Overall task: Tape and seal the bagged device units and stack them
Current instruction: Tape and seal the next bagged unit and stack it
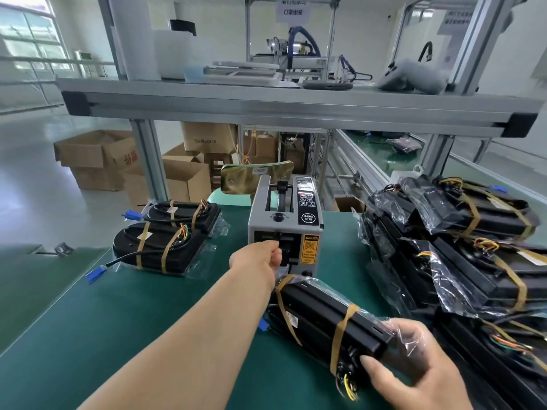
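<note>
Taping step: right hand [414,365] grips the unit [325,315] at 5 o'clock. Left hand [260,258] is at the dispenser [284,229] slot, 12 o'clock, can't tell its grip. Next, I'd guess: pull tape, seal bag.

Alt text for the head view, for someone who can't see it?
The left hand reaches to the tape dispenser while the right hand grips a bagged black unit at the green table. Taped units flank the dispenser.
</note>
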`<action>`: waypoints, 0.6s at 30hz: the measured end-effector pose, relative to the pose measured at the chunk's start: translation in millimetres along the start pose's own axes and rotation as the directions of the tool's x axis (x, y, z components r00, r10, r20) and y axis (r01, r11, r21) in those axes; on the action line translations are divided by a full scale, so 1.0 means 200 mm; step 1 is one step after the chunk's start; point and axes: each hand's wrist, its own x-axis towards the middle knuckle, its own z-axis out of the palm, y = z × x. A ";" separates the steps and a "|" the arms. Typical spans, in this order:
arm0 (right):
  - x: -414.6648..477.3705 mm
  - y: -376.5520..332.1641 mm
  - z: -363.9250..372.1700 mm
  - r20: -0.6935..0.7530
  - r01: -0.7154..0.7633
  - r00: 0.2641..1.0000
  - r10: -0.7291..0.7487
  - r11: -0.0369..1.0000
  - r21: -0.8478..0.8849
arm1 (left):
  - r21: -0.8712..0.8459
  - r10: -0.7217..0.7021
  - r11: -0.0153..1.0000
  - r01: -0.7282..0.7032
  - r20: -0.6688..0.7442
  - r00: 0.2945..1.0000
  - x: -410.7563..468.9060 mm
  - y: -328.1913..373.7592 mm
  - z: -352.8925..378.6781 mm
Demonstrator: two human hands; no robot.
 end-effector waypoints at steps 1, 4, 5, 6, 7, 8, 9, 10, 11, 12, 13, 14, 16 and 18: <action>0.00 0.01 0.01 -0.009 0.000 1.000 0.000 1.000 0.031 | 0.004 0.010 1.000 -0.010 -0.007 1.000 0.01 0.00 0.01; -0.01 0.04 0.02 -0.020 0.003 1.000 -0.001 0.997 0.082 | 0.015 0.092 0.996 -0.092 0.017 0.996 0.05 -0.01 0.03; -0.02 0.04 0.03 -0.018 0.002 1.000 0.000 0.996 0.087 | -0.004 0.123 0.992 -0.123 0.017 0.992 0.04 -0.02 0.03; -0.03 0.05 0.03 -0.017 -0.003 1.000 0.005 0.996 0.093 | -0.029 0.142 0.990 -0.141 0.001 0.990 0.02 -0.03 0.03; -0.04 0.06 0.03 -0.017 -0.010 1.000 0.011 0.996 0.094 | -0.058 0.146 0.987 -0.148 -0.029 0.989 0.00 -0.04 0.01; -0.04 0.06 0.03 -0.018 -0.016 1.000 0.017 0.996 0.088 | -0.080 0.150 0.985 -0.154 -0.056 0.987 -0.03 -0.04 -0.01; -0.05 0.06 0.04 -0.022 -0.021 1.000 0.023 0.996 0.084 | -0.078 0.170 0.982 -0.174 -0.059 0.984 -0.06 -0.04 -0.03; -0.05 0.06 0.04 -0.025 -0.024 0.999 0.027 0.996 0.090 | -0.051 0.213 0.975 -0.215 -0.033 0.976 -0.10 -0.04 -0.06; -0.05 0.06 0.04 -0.028 -0.028 0.999 0.031 0.994 0.107 | -0.010 0.274 0.962 -0.274 0.019 0.962 -0.15 -0.04 -0.08; -0.05 0.06 0.05 -0.029 -0.033 0.999 0.037 0.992 0.123 | 0.034 0.337 0.939 -0.341 0.084 0.938 -0.20 -0.04 -0.11; -0.04 0.05 0.05 -0.031 -0.036 0.999 0.040 0.991 0.130 | 0.084 0.395 0.908 -0.410 0.152 0.906 -0.25 -0.05 -0.14; -0.04 0.04 0.07 -0.031 -0.038 0.999 0.043 0.990 0.136 | 0.139 0.445 0.867 -0.479 0.218 0.868 -0.30 -0.06 -0.17; -0.03 0.02 0.09 -0.030 -0.047 0.998 0.053 0.982 0.181 | 0.212 0.502 0.781 -0.588 0.346 0.792 -0.39 -0.09 -0.22; -0.03 -0.01 0.12 -0.035 -0.063 0.997 0.073 0.970 0.235 | 0.231 0.500 0.747 -0.623 0.422 0.756 -0.46 -0.12 -0.25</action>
